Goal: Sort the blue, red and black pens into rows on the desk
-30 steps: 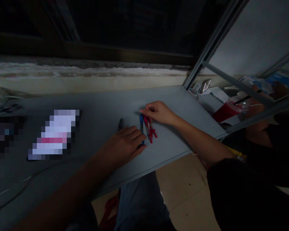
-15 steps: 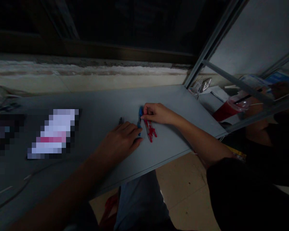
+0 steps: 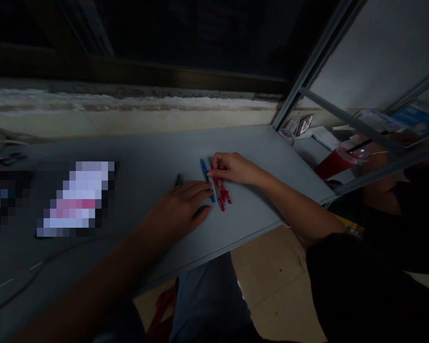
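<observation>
My left hand point(image 3: 177, 212) lies flat on the grey table point(image 3: 146, 164), its fingertips at the lower end of a slim blue pen-shaped piece point(image 3: 206, 179). That blue piece lies tilted across the table, between my hands. My right hand point(image 3: 234, 169) rests just above a red plastic pen-like piece point(image 3: 221, 194), its fingers over that piece's upper end and touching the blue one. The upper end of the red piece is hidden. A small dark object point(image 3: 178, 180) stands just beyond my left fingers.
A pixelated white-and-pink packet point(image 3: 75, 200) and a pixelated dark item point(image 3: 0, 202) lie on the table's left. A cable point(image 3: 25, 278) runs along its near side. Beyond a metal frame point(image 3: 316, 62) at right stands a red cup with a straw point(image 3: 338, 163).
The blue piece has dropped from a raised, tilted position between my fingers and now lies along the table left of the red piece. My hands have barely moved.
</observation>
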### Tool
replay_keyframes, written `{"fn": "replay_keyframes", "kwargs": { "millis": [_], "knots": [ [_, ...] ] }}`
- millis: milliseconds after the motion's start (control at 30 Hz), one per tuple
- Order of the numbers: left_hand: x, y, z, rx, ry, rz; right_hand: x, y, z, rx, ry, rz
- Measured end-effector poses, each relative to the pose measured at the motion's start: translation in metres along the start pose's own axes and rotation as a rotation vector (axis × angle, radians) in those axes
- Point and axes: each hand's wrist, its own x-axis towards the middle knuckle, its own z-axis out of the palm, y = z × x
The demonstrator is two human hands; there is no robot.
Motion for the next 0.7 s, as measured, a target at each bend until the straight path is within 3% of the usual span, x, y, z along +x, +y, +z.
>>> {"fn": "replay_keyframes", "kwargs": {
  "millis": [400,700],
  "knots": [
    [0.008,0.013,-0.001,0.009,-0.019,0.114,-0.002,-0.004,-0.005,-0.031,-0.011,-0.035],
    [0.008,0.014,-0.002,0.035,-0.034,0.114,-0.005,-0.003,-0.016,-0.065,-0.166,-0.05]
  ]
}}
